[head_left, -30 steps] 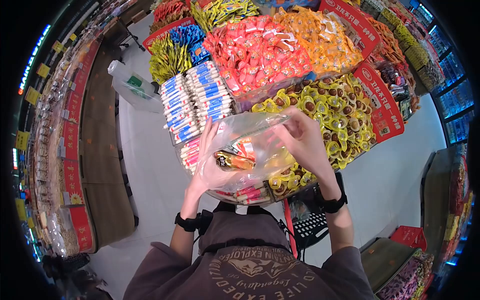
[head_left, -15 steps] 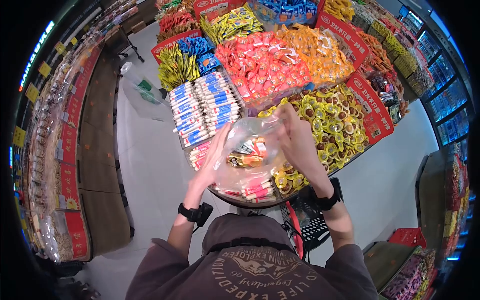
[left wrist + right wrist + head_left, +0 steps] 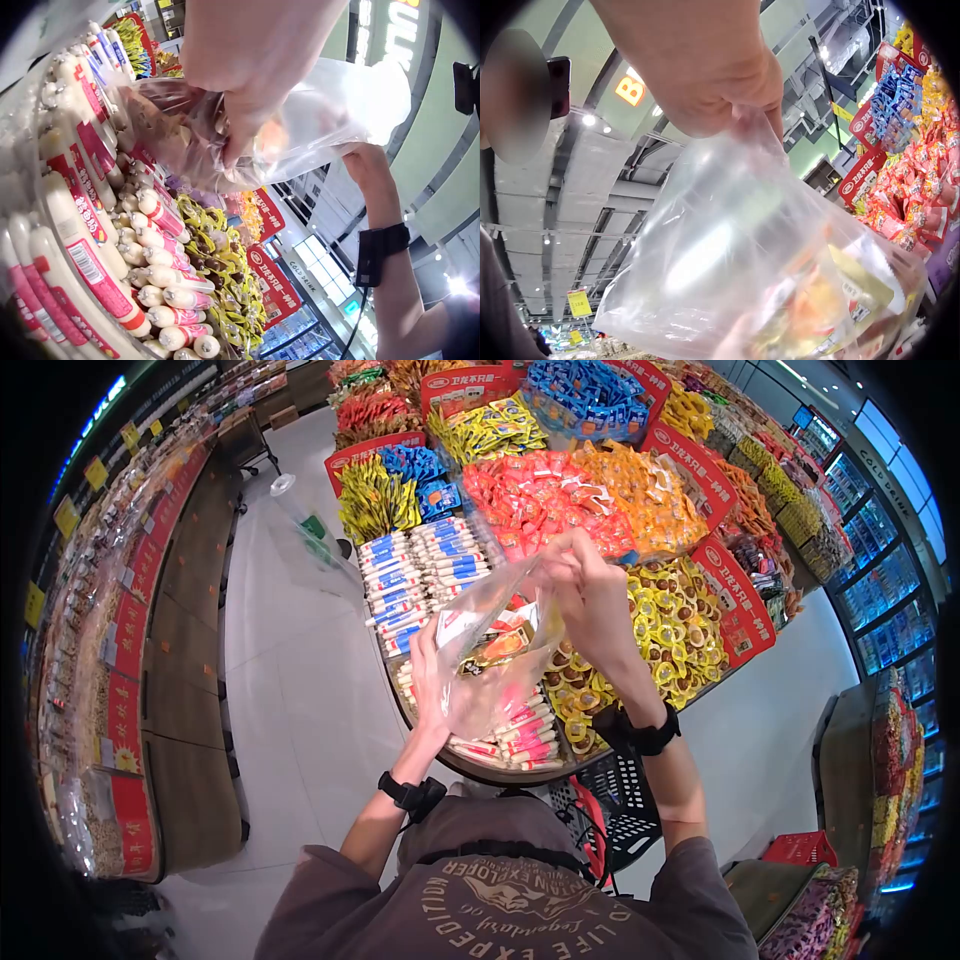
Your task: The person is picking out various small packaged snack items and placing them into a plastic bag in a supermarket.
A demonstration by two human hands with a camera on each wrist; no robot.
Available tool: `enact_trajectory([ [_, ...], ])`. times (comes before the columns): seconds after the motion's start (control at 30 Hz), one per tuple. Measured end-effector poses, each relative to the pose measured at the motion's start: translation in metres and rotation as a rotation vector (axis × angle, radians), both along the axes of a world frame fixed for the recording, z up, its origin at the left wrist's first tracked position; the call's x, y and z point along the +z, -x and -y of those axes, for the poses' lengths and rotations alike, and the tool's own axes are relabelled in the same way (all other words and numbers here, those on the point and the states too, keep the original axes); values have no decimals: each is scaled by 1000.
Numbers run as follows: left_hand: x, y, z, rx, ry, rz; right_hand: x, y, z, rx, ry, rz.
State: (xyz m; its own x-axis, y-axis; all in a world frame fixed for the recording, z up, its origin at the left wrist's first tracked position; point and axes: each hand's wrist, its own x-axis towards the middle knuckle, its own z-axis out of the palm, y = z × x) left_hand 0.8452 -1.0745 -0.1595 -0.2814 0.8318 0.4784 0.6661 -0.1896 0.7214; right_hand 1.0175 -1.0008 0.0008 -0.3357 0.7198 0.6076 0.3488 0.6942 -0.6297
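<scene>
A clear plastic bag [image 3: 480, 695] with several wrapped snacks [image 3: 508, 642] inside hangs between the hands in the head view. The right hand [image 3: 590, 600] pinches its gathered upper edge; the right wrist view shows that hand [image 3: 727, 82] gripping the bunched plastic [image 3: 761, 135]. Lower down, the left hand [image 3: 430, 690] lies along the bag's left side. In the left wrist view the left hand's fingers [image 3: 238, 135] bend against the bag [image 3: 180, 142], around its filled part. Below the bag are white sausages in pink wrappers [image 3: 525, 735].
Bins hold blue-labelled sausages [image 3: 395, 585], red packets [image 3: 540, 495], orange packets [image 3: 645, 495] and yellow-wrapped snacks [image 3: 680, 625]. A black basket [image 3: 625, 805] stands below the display's right front edge. Shelving [image 3: 185, 760] runs along the left, and a roll of plastic bags [image 3: 284, 486] stands beyond the display's left side.
The right hand has risen and pulled the bag's upper edge up, so the bag stands taller and narrower. Its contents hang lower, and the head view has tilted up a little.
</scene>
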Motion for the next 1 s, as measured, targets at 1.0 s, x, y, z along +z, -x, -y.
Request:
enact_trajectory([
  [1.0,89,-17,68,-468,-183,199,-54,-75,6,56,128,27],
])
